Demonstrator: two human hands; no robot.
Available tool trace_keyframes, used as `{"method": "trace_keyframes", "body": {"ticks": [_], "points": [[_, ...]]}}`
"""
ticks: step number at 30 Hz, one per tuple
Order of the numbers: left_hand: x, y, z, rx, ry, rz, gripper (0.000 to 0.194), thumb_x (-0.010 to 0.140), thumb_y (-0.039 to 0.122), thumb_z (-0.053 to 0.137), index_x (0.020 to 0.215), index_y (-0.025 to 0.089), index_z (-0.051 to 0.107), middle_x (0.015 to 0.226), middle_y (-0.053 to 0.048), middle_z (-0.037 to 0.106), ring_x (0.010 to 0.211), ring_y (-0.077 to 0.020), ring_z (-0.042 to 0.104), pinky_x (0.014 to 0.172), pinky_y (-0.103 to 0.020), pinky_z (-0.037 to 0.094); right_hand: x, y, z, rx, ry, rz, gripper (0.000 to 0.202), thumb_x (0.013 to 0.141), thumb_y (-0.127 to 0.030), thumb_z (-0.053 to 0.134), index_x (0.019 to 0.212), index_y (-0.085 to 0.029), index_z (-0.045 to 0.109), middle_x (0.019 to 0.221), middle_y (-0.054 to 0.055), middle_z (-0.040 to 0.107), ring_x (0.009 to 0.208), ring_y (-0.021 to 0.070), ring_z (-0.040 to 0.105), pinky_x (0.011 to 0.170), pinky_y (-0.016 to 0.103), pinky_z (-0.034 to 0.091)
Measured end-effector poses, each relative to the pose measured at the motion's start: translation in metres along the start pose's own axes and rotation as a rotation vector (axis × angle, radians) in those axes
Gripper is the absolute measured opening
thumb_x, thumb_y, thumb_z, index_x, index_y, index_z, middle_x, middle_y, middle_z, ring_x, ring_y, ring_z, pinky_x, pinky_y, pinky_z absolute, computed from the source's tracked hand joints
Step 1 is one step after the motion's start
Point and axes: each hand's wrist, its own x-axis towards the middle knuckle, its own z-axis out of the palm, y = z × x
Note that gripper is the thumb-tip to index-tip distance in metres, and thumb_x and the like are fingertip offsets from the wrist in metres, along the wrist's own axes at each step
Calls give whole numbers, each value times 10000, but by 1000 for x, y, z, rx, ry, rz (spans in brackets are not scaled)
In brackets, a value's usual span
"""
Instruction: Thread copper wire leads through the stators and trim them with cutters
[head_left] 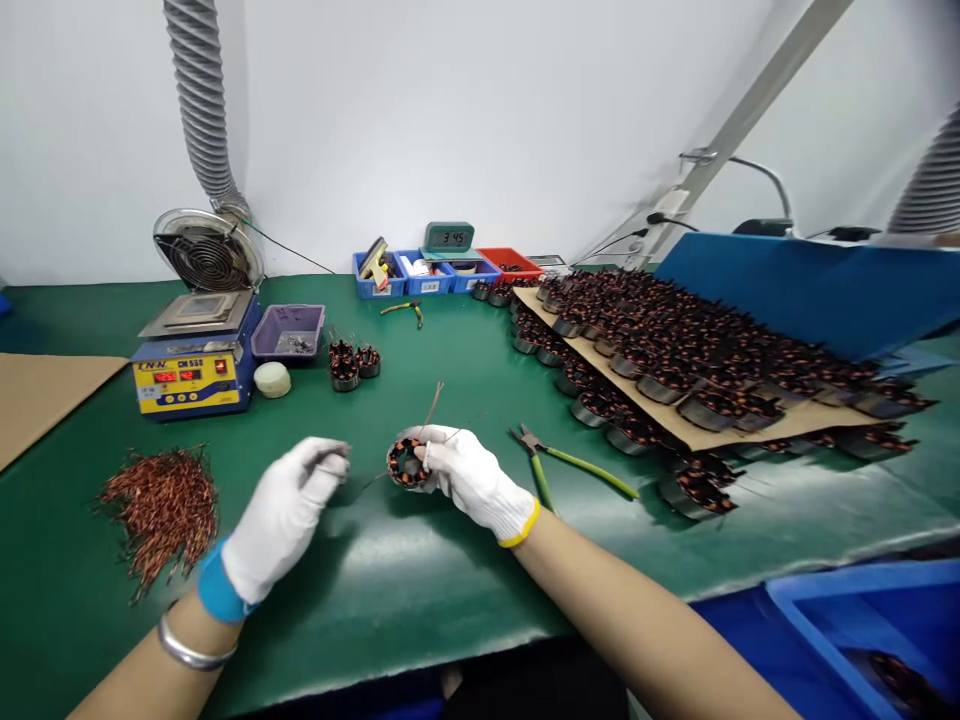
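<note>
My right hand (476, 480), in a white glove with a yellow cuff, grips a wound motor stator (409, 464). Thin wire ends stick out of this ring of copper coils, up and to the sides. Left of it, apart from the stator, is my left hand (289, 510) in a white glove with a blue cuff. Its fingers are curled in towards the thumb; whatever they may hold is too small to make out. Green-handled cutting pliers (562, 465) lie with jaws spread, just right of my right hand. A heap of short copper wire pieces (169, 510) lies left of my left hand.
Many stators (645, 330) stand on layered cardboard (660, 415) at right. A blue-yellow heated unit (191, 370), a purple tray (289, 330) and several stators (346, 365) are behind my left hand. Small bins (427, 284), a clock (448, 237) and smaller pliers (405, 310) sit farther back.
</note>
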Motion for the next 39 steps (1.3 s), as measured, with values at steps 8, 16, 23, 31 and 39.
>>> {"method": "trace_keyframes", "body": {"ticks": [8, 16, 23, 31, 39], "points": [[6, -1, -8, 78, -271, -83, 390, 843, 494, 475, 587, 200, 484, 525, 31, 499, 509, -124, 469, 530, -265, 407, -4, -1, 3, 116, -63, 23, 365, 589, -316, 679, 901, -130, 651, 730, 51, 686, 611, 161, 624, 514, 282, 499], [-10, -1, 3, 514, 253, 348, 759, 592, 591, 746, 1174, 145, 549, 1097, -113, 649, 984, -265, 625, 901, -375, 489, -5, 7, 13, -208, -38, 34, 319, 605, -224, 669, 916, -160, 645, 728, 8, 671, 533, 103, 561, 536, 256, 472], [-17, -1, 27, 803, -116, 204, 242, 788, 315, 549, 998, 215, 617, 915, -58, 643, 844, -217, 615, 736, -330, 485, -17, 14, 23, -486, -230, -32, 418, 701, -354, 698, 1087, -202, 649, 958, 36, 697, 784, 171, 652, 719, 305, 521], [-13, -5, 8, 976, -260, 114, 289, 755, 330, 534, 1013, 221, 608, 929, -61, 625, 873, -259, 600, 735, -368, 462, -4, 5, -2, -993, -100, -151, 288, 860, -404, 513, 753, -190, 674, 658, -3, 673, 629, 135, 616, 603, 254, 443], [-7, -11, 11, 894, -231, 148, 298, 856, 426, 484, 988, 189, 607, 960, -73, 654, 900, -257, 593, 763, -373, 453, -33, -30, -51, -1070, 377, -414, 352, 811, -427, 578, 1055, -184, 649, 950, 58, 706, 865, 193, 658, 836, 335, 503]]}}
